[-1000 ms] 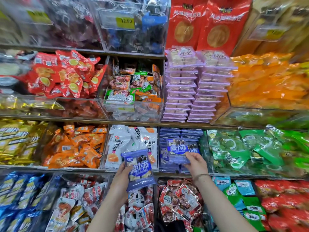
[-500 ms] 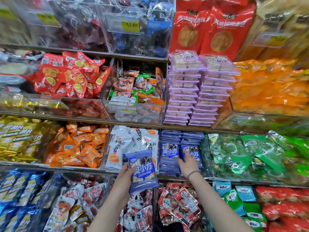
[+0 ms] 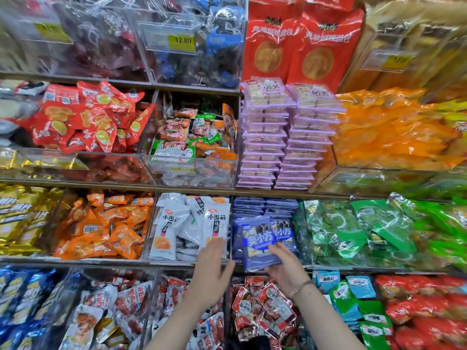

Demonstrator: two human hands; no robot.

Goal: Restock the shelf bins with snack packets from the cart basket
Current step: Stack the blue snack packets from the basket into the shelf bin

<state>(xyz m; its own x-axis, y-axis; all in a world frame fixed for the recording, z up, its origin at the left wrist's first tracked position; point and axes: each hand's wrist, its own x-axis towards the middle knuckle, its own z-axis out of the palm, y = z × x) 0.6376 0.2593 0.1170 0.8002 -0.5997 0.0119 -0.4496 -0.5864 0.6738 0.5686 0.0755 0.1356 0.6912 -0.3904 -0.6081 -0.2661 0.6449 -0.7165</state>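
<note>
One packet in play: the purple-blue snack packet (image 3: 257, 242) is up at the front edge of the middle shelf (image 3: 126, 261), right in front of the stack of matching packets (image 3: 280, 205), with white packets (image 3: 166, 231) to its left and green packets (image 3: 336, 223) to its right.
Right hand (image 3: 286, 267): fingers curled around the packet's lower end, gripping it from below.
Left hand (image 3: 211, 270): flat and spread, nothing in it, just off the packet's left side, so the hands are apart.
Feel, my guess: super light, soft crinkly film, probably a bit slick. The bits inside look like they could get squashed.
Where to grab: I'd go for the bottom seam or the side edges, pinch grip, no squeezing the middle.
Looks: purple-blue wrapper, big white characters across the middle, pale pieces with dark bits showing, some glare on the film.
Cart basket: not in shot.
</note>
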